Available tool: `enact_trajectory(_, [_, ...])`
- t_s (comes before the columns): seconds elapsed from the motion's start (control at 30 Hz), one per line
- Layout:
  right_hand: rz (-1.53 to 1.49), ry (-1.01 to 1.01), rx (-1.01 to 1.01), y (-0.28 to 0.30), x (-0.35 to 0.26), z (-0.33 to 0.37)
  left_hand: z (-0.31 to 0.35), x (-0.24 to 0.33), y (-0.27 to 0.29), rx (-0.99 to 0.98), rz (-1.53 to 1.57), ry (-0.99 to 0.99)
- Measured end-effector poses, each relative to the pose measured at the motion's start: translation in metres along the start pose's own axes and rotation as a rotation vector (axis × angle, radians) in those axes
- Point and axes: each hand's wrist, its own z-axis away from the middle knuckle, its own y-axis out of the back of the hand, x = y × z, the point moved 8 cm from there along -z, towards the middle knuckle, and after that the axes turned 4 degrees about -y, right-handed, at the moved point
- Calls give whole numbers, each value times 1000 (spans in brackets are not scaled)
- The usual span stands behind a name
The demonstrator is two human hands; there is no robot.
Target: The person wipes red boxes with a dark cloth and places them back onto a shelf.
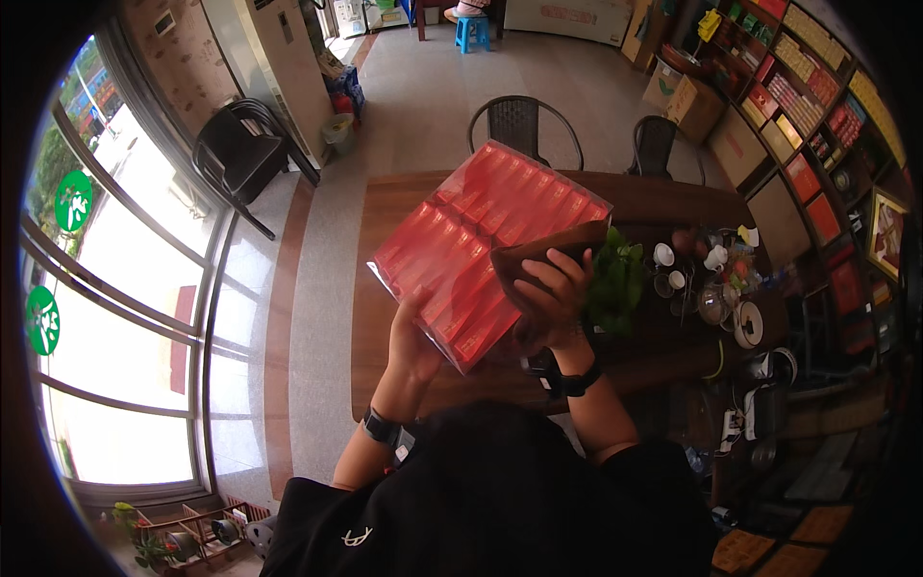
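A flat clear plastic box packed with rows of red packets is held up, tilted, over the dark wooden table. My left hand grips its near left edge, thumb on the top face. In my right hand is a dark brown cloth, bunched under the fingers and lying over the box's right side. The right palm and the cloth's underside are hidden.
A leafy green plant stands right of the box. Beyond it are white cups, a glass pot and a round white lidded vessel. Dark chairs line the far side. Shelves hold boxes at right.
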Motion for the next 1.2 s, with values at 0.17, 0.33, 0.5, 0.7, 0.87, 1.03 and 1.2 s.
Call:
enact_trajectory(0.17, [-64, -417, 98, 24, 76, 0, 7, -6, 0, 9, -136, -3])
enact_trajectory(0.33, [22, -313, -450, -27, 7, 5, -1, 15, -2, 15, -249, -265])
enact_trajectory(0.5, [-155, -178, -614, -64, -66, 5, 3, 36, 3, -47, -347, -448])
enact_trajectory(0.7, [-52, -200, -445, -74, -37, -65, 24, 82, -25, -134, -504, -497])
enact_trajectory(0.87, [50, -476, -144, -56, -9, -104, 40, 104, -28, -149, -531, -437])
enact_trajectory(1.03, [-24, 36, -278, -62, -114, -142, 38, 109, -42, -244, -785, -513])
enact_trajectory(1.2, [-45, 274, -154, -42, -151, -160, 41, 102, -29, -340, -1290, -647])
